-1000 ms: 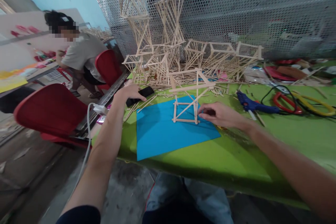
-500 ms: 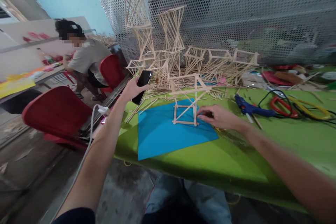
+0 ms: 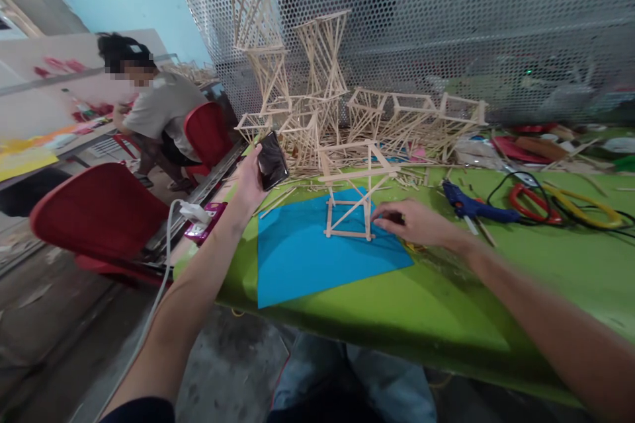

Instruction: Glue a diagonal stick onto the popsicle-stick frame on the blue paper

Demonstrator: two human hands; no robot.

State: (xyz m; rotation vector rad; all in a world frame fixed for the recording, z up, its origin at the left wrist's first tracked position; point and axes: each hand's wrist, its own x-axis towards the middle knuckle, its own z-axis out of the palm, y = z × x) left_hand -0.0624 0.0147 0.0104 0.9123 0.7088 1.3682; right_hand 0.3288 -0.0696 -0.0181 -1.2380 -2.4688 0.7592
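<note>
A black smartphone (image 3: 272,162) is gripped in my left hand (image 3: 251,178), raised and tilted above the left back corner of a blue sheet (image 3: 292,264). On that sheet stands a small open frame of wooden sticks (image 3: 347,234), with crossing diagonals and a wider top. Beside the frame's right front post rests my right hand (image 3: 417,221), its fingers loosely bent with a gap between them. I see nothing held in it; whether its fingertips touch the post I cannot tell.
Behind stand several stick towers (image 3: 322,53) among loose sticks. On the green table (image 3: 397,310), right, lie a blue glue gun (image 3: 476,208), red-handled scissors (image 3: 536,203) and a yellow handle (image 3: 590,208). Left are a purple power strip (image 3: 204,225), a red chair (image 3: 99,211) and a seated person (image 3: 159,106).
My left hand has lifted the phone and turned it, so its screen now faces more toward me. The power strip shows more fully. My right hand and the stick frame have stayed put.
</note>
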